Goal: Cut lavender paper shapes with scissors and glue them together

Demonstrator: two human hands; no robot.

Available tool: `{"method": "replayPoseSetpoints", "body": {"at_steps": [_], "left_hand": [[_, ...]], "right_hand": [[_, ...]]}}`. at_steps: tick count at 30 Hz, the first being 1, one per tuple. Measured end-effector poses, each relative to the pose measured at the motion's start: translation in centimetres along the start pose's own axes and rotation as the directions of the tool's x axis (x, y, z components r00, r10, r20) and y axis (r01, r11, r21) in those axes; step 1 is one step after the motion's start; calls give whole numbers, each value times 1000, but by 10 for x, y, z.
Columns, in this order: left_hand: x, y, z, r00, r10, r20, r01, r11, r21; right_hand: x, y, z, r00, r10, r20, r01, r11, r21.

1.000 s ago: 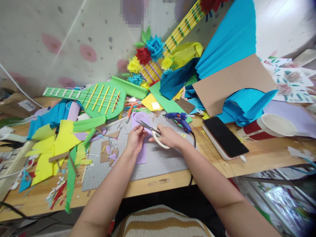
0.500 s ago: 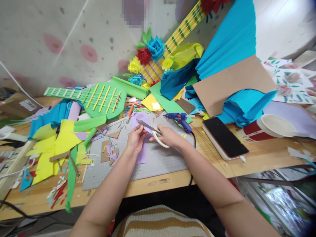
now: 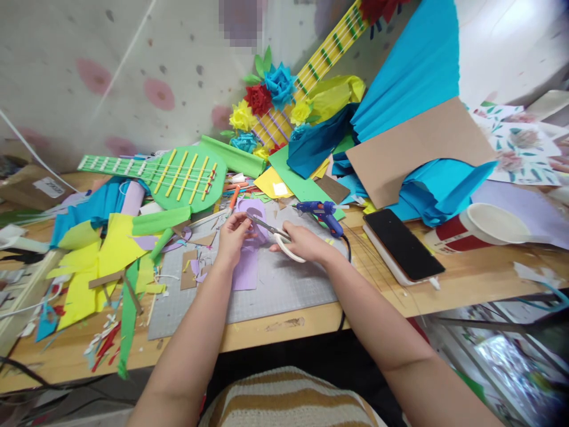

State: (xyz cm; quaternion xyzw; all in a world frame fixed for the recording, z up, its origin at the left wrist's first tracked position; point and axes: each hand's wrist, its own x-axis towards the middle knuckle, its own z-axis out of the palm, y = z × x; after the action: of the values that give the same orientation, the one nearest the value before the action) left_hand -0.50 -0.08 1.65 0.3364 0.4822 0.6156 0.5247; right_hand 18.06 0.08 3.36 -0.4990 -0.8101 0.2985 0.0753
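Observation:
My right hand (image 3: 306, 242) is closed around the white handles of a pair of scissors (image 3: 265, 225). The dark blades point left, toward the fingertips of my left hand (image 3: 233, 237), which pinch the edge of a purple sheet of paper (image 3: 246, 270). Its lower part hangs down over the grey cutting mat (image 3: 288, 290), and a curled part shows behind the blades. Whether the blades are biting into the paper at this instant is hard to make out. A blue glue gun (image 3: 322, 214) lies just beyond my right hand.
A green paper guitar (image 3: 189, 181) lies at the back left, and a yellow one with paper flowers (image 3: 280, 86) leans on the wall. Yellow scraps (image 3: 115, 243) cover the left side. On the right are a phone (image 3: 402, 243), a paper cup (image 3: 480, 228) and brown cardboard (image 3: 400, 151).
My left hand has shifted left, away from my right hand, and the purple paper has swung left with it. The scissors stay in nearly the same place.

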Motion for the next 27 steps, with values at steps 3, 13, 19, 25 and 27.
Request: {"method": "replayPoseSetpoints", "body": {"at_steps": [3,13,19,25,27], "left_hand": [[1,-2,0,1000,-10,12,10,999,32],[10,-1,-11,985,-8,-174,-3,998,-62],[10,-2,-9,989,27,-144,-17,997,70],[3,-12,-3,983,156,94,-179,916,358],[1,-14,-4,964,193,183,-258,844,470]], "right_hand": [[-1,0,1,1000,-1,-2,1,1000,-31],[2,1,8,986,98,-138,-118,983,-142],[10,-1,16,932,215,-291,-201,976,78],[29,2,28,929,249,-275,24,700,714],[35,4,31,942,241,-233,52,581,812]]}}
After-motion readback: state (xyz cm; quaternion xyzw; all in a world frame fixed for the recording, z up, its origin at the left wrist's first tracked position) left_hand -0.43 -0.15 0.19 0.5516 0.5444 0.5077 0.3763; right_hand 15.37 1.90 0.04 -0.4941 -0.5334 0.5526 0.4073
